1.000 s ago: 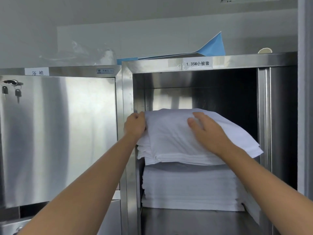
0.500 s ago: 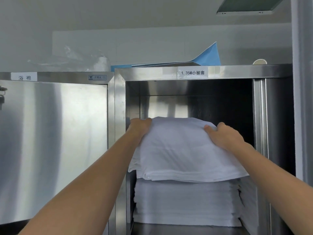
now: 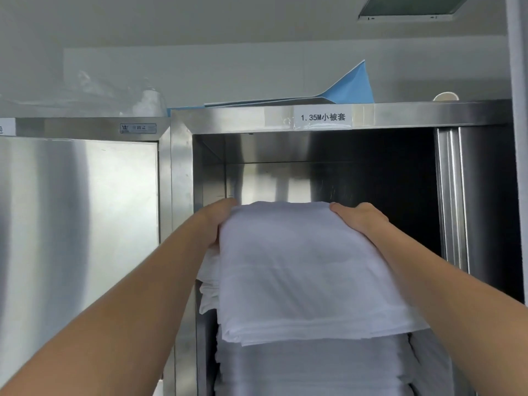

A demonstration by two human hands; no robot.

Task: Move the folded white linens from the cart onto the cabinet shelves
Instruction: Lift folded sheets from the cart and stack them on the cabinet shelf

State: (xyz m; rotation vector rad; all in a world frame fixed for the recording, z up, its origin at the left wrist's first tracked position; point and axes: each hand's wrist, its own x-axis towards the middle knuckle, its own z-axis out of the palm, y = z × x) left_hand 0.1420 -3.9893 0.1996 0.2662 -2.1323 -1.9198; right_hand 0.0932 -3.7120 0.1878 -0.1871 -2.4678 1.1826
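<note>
Presently, item under handling: folded white bundle (image 3: 308, 270), centre of frame, resting atop the lower stack (image 3: 311, 367) inside the open compartment (image 3: 371, 172).
Left hand: left hand (image 3: 218, 221) at the bundle's far left corner, left of centre; fingers curled round the edge of the cloth, gripping it.
Right hand: right hand (image 3: 358, 217) at the far right corner, right of centre; fingers bent over the top edge, holding the cloth.
Bundle position: its near edge overhangs the stack below and juts toward the camera; loose layers sag at its left side, by the cabinet post.
Progress, done: judged from the stack already in the compartment, a good share of linens is shelved; this bundle is on the pile but not yet squared.
Progress, left: pushing the bundle back flush looks the likely remaining step here. The cart is out of view, so how much is left on it cannot be told.
Container, open compartment: steel, labelled by a tag (image 3: 323, 118) above; holds the white stacks, with free height above them.
Container, left cabinet: door (image 3: 77, 224) closed, left half of frame; contents hidden.
Cabinet top: blue sheet (image 3: 351, 90), upper centre; clear plastic (image 3: 85, 92), upper left; pale round rim (image 3: 445, 96), upper right, identity uncertain.
</note>
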